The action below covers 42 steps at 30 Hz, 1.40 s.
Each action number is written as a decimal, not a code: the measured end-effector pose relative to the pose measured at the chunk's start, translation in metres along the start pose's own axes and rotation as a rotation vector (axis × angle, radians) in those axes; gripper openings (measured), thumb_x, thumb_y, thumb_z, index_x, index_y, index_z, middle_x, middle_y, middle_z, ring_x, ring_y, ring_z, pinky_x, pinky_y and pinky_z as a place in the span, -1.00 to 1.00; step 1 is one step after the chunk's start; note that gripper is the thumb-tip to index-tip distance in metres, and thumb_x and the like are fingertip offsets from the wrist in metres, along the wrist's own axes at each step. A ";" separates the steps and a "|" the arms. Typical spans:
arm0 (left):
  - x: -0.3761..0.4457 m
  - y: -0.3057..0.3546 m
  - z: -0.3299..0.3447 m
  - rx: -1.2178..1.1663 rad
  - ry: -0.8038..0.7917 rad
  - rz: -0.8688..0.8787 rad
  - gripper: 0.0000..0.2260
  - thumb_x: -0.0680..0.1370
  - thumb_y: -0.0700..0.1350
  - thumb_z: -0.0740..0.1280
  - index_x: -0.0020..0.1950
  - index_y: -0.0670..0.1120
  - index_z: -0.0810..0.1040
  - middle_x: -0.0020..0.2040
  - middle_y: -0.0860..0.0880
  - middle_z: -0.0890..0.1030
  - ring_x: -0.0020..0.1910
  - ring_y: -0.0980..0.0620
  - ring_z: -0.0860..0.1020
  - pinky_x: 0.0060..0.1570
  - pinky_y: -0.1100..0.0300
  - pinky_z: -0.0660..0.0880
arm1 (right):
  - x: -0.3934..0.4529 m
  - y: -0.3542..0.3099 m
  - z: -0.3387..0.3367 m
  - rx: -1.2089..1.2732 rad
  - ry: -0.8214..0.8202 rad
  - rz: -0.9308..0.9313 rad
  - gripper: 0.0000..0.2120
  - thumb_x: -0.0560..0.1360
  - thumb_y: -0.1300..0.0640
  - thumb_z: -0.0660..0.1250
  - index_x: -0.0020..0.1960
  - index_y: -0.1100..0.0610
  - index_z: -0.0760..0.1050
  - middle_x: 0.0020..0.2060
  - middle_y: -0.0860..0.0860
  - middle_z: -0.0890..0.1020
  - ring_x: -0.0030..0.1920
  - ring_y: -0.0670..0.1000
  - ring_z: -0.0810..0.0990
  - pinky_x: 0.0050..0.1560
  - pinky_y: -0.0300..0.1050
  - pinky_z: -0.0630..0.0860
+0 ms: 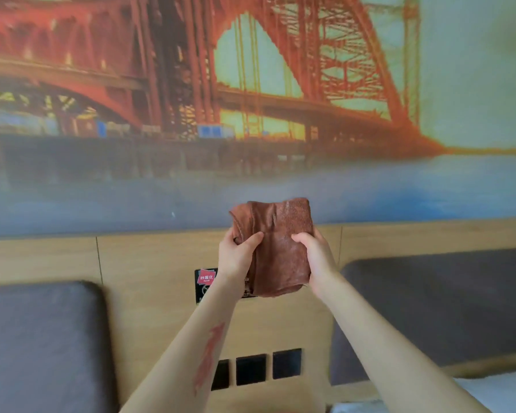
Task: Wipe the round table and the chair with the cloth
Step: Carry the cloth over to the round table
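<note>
- A bridge mural (251,84) fills the wall.
- Below the mural runs a wooden panel (149,263), with dark padded headboards (39,347) at either side.
- In front of the panel, raised in the air, is the brown cloth (277,245), folded.
- The left hand (236,257) grips the cloth's left edge, thumb on its front.
- The right hand (316,257) clasps the cloth's right edge.
- Low on the panel sit three black switches (251,369).

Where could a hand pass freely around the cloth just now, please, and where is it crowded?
Open air lies above the brown cloth, in front of the bridge mural, and to either side over the wood panel. It is crowded at the cloth itself, gripped by the left hand and right hand. No table or chair shows.
</note>
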State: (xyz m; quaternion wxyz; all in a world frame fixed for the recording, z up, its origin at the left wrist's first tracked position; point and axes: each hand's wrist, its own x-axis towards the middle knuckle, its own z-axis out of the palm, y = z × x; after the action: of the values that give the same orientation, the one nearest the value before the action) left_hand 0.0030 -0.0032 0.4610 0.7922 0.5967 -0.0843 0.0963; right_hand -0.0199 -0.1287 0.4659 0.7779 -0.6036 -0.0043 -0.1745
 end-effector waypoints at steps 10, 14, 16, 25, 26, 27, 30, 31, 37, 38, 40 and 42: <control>-0.018 0.043 0.029 -0.066 -0.069 0.075 -0.85 0.49 -0.26 0.36 -0.13 0.00 0.54 -0.14 -0.02 0.62 -0.06 -0.06 0.59 0.09 0.02 0.54 | -0.019 -0.053 -0.010 -0.001 0.006 -0.075 -0.78 0.49 0.26 0.20 -0.11 -0.04 0.51 -0.17 0.01 0.64 -0.14 0.06 0.62 0.06 0.10 0.54; -0.029 0.039 0.044 -0.093 -0.077 0.068 -0.86 0.48 -0.25 0.36 -0.13 0.01 0.55 -0.14 -0.02 0.63 -0.06 -0.06 0.60 0.09 0.02 0.54 | -0.028 -0.060 -0.026 -0.002 0.022 -0.089 -0.78 0.48 0.26 0.20 -0.09 -0.04 0.52 -0.14 0.03 0.65 -0.09 0.10 0.63 0.09 0.14 0.55; -0.032 0.040 0.052 -0.105 -0.092 0.072 -0.86 0.49 -0.24 0.36 -0.12 0.01 0.55 -0.13 -0.02 0.63 -0.07 -0.05 0.60 0.07 0.03 0.55 | -0.032 -0.064 -0.033 0.013 0.031 -0.103 -0.78 0.48 0.26 0.20 -0.08 -0.03 0.53 -0.13 0.05 0.65 -0.09 0.10 0.63 0.08 0.13 0.55; -0.055 0.061 0.066 -0.192 -0.260 0.110 -0.87 0.50 -0.22 0.37 -0.05 0.00 0.57 -0.03 -0.06 0.66 -0.03 -0.04 0.63 0.02 0.05 0.58 | -0.052 -0.082 -0.061 0.222 -0.018 -0.128 -0.79 0.50 0.24 0.21 0.04 0.00 0.52 -0.06 0.04 0.65 -0.03 0.09 0.63 -0.14 0.00 0.56; -0.059 0.061 0.066 -0.204 -0.282 0.108 -0.87 0.50 -0.21 0.37 -0.03 0.00 0.57 -0.01 -0.06 0.67 -0.01 -0.05 0.64 0.04 0.03 0.58 | -0.056 -0.082 -0.065 0.254 -0.028 -0.123 -0.78 0.50 0.24 0.21 0.06 0.01 0.52 -0.05 0.05 0.65 -0.02 0.09 0.63 -0.14 0.00 0.56; -0.063 0.060 0.066 -0.212 -0.298 0.104 -0.86 0.50 -0.21 0.37 -0.01 0.00 0.58 0.00 -0.06 0.67 0.01 -0.06 0.64 0.06 0.02 0.58 | -0.060 -0.080 -0.068 0.279 -0.037 -0.116 -0.78 0.51 0.24 0.20 0.06 0.02 0.52 -0.04 0.05 0.65 -0.02 0.09 0.63 -0.12 0.02 0.57; -0.073 0.056 0.066 -0.228 -0.342 0.094 -0.85 0.50 -0.21 0.36 0.00 0.01 0.59 0.00 -0.06 0.68 0.03 -0.08 0.63 0.09 -0.01 0.57 | -0.070 -0.077 -0.076 0.306 -0.052 -0.100 -0.76 0.51 0.24 0.19 0.11 0.04 0.51 0.00 0.07 0.65 0.02 0.10 0.63 -0.09 0.04 0.56; -0.076 0.054 0.066 -0.234 -0.356 0.095 -0.85 0.51 -0.22 0.35 0.00 0.01 0.59 -0.02 -0.06 0.68 0.02 -0.08 0.63 0.10 -0.02 0.56 | -0.072 -0.076 -0.078 0.299 -0.049 -0.101 -0.76 0.51 0.24 0.19 0.12 0.04 0.51 0.01 0.07 0.65 0.01 0.09 0.63 -0.09 0.03 0.56; -0.088 0.046 0.073 -0.332 -0.452 0.104 -0.85 0.51 -0.21 0.33 -0.02 0.03 0.59 -0.12 0.04 0.72 -0.11 0.05 0.67 -0.09 0.12 0.62 | -0.097 -0.084 -0.094 0.248 -0.007 -0.168 -0.77 0.51 0.24 0.21 0.07 0.01 0.54 -0.05 0.02 0.68 -0.03 0.05 0.66 -0.10 0.02 0.57; -0.090 0.045 0.076 -0.343 -0.471 0.106 -0.85 0.51 -0.21 0.33 -0.01 0.03 0.59 -0.13 0.05 0.72 -0.12 0.07 0.68 -0.12 0.15 0.62 | -0.102 -0.086 -0.098 0.242 0.008 -0.182 -0.77 0.51 0.24 0.21 0.06 0.01 0.54 -0.07 0.01 0.69 -0.04 0.05 0.67 -0.12 0.01 0.58; -0.098 0.045 0.084 -0.364 -0.515 0.103 -0.85 0.51 -0.21 0.32 0.01 0.01 0.58 -0.13 0.05 0.71 -0.14 0.09 0.68 -0.17 0.20 0.62 | -0.114 -0.091 -0.105 0.221 0.053 -0.209 -0.77 0.51 0.24 0.22 0.02 -0.02 0.55 -0.12 -0.02 0.70 -0.08 0.03 0.68 -0.16 0.00 0.58; -0.107 0.045 0.093 -0.391 -0.566 0.073 -0.84 0.51 -0.22 0.32 0.02 -0.01 0.58 -0.12 0.03 0.71 -0.14 0.09 0.67 -0.19 0.22 0.62 | -0.129 -0.096 -0.112 0.192 0.111 -0.247 -0.77 0.51 0.24 0.21 0.00 -0.04 0.55 -0.16 -0.04 0.71 -0.09 0.01 0.68 -0.18 -0.01 0.58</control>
State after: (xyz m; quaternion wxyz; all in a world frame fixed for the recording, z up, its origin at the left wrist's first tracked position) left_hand -0.1133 -0.0861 0.5013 0.8326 0.4334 -0.3390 -0.0628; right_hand -0.1902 -0.2205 0.4976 0.8037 -0.5108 -0.0523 -0.3008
